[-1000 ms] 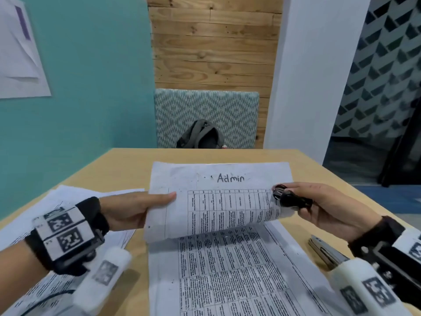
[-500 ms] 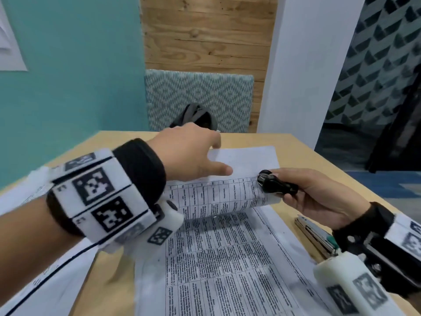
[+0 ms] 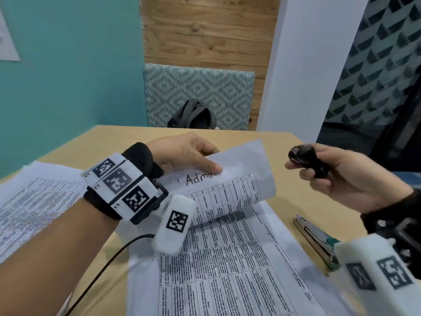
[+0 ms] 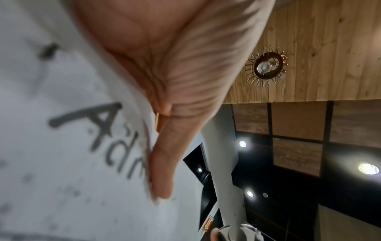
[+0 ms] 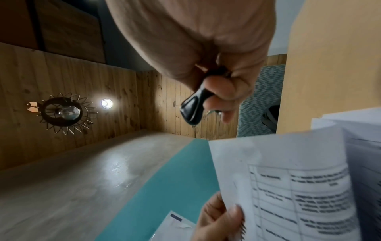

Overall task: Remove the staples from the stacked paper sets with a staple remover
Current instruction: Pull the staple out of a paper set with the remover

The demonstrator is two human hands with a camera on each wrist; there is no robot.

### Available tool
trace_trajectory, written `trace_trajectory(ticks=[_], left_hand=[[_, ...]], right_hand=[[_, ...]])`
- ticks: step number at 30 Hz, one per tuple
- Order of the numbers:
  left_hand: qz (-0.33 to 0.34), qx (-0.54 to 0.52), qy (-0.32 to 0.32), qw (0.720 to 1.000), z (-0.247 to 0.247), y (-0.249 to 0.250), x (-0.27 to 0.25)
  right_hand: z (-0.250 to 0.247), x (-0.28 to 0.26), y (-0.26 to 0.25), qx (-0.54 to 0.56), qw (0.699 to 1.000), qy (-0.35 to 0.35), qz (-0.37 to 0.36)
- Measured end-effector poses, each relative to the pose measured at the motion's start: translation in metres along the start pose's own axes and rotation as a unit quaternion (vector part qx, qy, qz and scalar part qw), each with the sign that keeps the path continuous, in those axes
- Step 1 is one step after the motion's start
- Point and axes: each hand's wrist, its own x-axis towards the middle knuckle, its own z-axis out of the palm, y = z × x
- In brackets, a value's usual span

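Pale wood under everything, the desk [image 3: 293, 156] carries the action; the printed paper set [image 3: 227, 258] lies flat at its middle, our landmark; the left hand [image 3: 182, 153] pinches the top sheet marked "Admin" [image 3: 239, 179], thumb on the printed face and fingers behind, and that sheet curls up off the far end of the set; over on the set's right, the right hand [image 3: 341, 174] is up in the air, apart from the paper, fingers curled tight round the black staple remover [image 3: 305, 159], its nose pointing back toward the lifted sheet; whether its metal teeth are closed I cannot tell; a metal stapler [image 3: 316, 238] rests on the desk just right of the set; more printed sheets [image 3: 34, 201] lie left of it.
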Motion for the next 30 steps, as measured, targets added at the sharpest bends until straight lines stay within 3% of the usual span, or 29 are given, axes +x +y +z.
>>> trace_trajectory(ticks=[4, 6, 10, 13, 16, 18, 24, 30], left_hand=[[-0.01, -0.04, 0.001, 0.999, -0.001, -0.005, 0.003], [-0.014, -0.042, 0.001, 0.999, -0.002, -0.007, 0.004], [-0.021, -0.037, -0.009, 0.999, -0.004, -0.008, 0.005], [-0.023, -0.05, -0.028, 0.998, -0.005, -0.009, 0.005], [-0.018, -0.052, -0.051, 0.997, -0.006, -0.008, 0.005], [-0.008, -0.064, -0.072, 0.995, -0.008, -0.008, 0.005], [-0.003, -0.094, -0.094, 0.991, -0.003, -0.009, 0.008], [-0.015, -0.097, -0.105, 0.99, 0.002, -0.008, 0.008]], right_hand=[[0.008, 0.008, -0.015, -0.042, 0.998, -0.038, 0.002], [0.02, 0.008, -0.019, -0.081, 0.992, -0.096, -0.017], [0.039, 0.009, -0.014, -0.224, 0.951, -0.202, -0.068], [0.054, 0.009, -0.003, -0.406, 0.878, -0.177, -0.18], [0.061, 0.007, 0.007, -0.517, 0.761, -0.123, -0.372], [0.059, 0.011, 0.012, -0.552, 0.698, -0.137, -0.436], [0.056, 0.012, 0.022, -0.601, 0.605, -0.154, -0.499], [0.062, 0.009, 0.025, -0.655, 0.549, -0.145, -0.499]])
